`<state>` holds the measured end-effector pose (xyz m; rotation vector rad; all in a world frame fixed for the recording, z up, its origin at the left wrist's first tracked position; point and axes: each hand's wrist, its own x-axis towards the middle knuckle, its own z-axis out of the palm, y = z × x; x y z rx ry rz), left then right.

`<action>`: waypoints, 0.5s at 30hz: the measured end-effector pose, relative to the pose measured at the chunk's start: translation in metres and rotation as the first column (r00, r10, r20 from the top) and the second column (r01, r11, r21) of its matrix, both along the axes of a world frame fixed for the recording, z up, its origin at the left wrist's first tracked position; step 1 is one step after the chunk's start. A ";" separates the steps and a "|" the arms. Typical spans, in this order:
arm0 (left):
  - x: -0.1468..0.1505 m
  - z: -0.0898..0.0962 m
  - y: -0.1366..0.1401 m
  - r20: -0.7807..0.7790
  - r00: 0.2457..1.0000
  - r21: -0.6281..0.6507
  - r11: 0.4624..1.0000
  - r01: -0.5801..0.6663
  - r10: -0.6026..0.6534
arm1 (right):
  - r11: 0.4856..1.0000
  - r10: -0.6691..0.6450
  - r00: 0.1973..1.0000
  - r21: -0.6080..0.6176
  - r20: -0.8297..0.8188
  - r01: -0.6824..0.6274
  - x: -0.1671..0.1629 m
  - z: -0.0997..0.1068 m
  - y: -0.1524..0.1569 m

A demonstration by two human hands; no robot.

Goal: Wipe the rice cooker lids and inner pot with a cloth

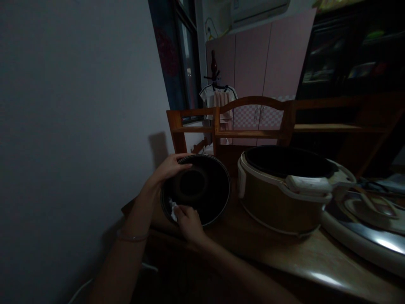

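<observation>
The round black coated-metal-looking pot (215,196) has a smooth, mostly matt inside and a thin rim with a faint shine, while the small crumpled white wad (174,210) looks soft and creased, paper or cloth being hard to tell. The rounded olive-gold cooker body (268,202) has a smooth, dull side trimmed in pale plastic, and the broad curved pale plastic lid (357,240) carries a mirror-bright band. The flat brown wooden worktop (284,251) shows a varnished gloss
</observation>
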<state>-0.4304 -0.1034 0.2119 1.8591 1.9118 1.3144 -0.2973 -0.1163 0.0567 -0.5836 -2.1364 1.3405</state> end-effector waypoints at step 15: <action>0.017 0.005 -0.002 -0.015 0.998 -0.014 0.998 0.061 -0.061 | 0.997 0.044 0.994 0.061 -0.103 -0.038 0.004 -0.007 -0.003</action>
